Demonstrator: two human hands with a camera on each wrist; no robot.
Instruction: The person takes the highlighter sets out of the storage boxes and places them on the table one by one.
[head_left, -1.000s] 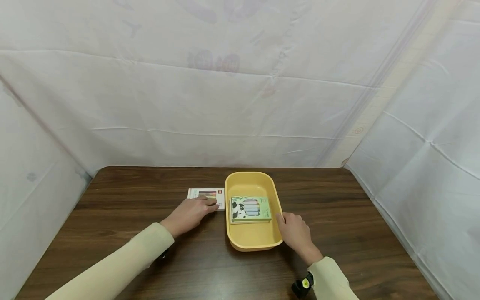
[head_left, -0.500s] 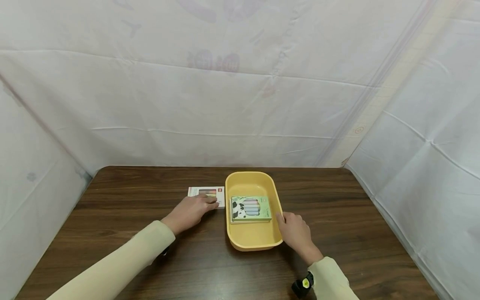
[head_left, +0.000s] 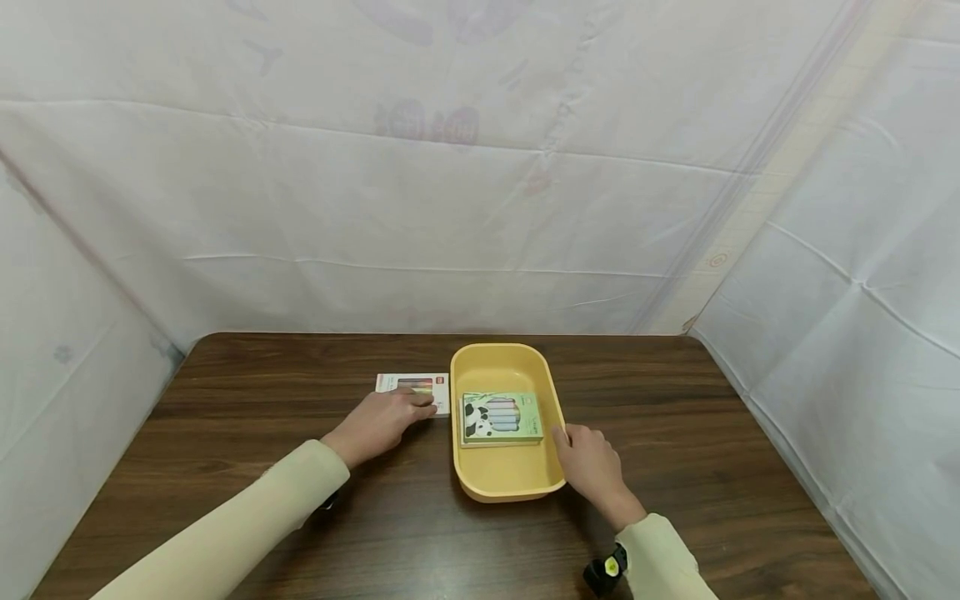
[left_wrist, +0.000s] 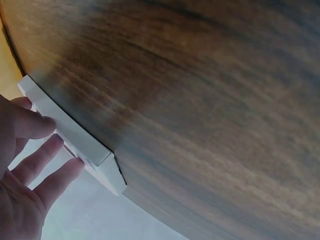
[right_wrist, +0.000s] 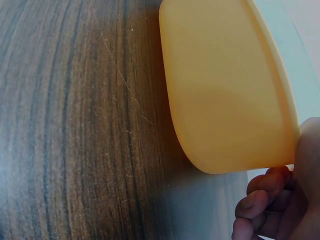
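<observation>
My left hand rests on a flat white box that lies against the left side of a yellow plastic tray. The box's front shows a panel of coloured sticks, partly covered by my fingers. In the left wrist view, the thumb and fingertips touch the upper edge and face of the white box. My right hand grips the tray's right rim, thumb at the inner side, fingers curled outside. Inside the tray lies a green box printed with a panda and pastel sticks, on top of another flat, pale-edged item.
A dark wood-grain table carries everything. White sheeting hangs behind the table's far edge and along both sides. A black device with a yellow-green spot sits at the right wrist.
My left hand has nudged the white box slightly away from me, between one second and half a second ago. The tray and right hand have stayed in place.
</observation>
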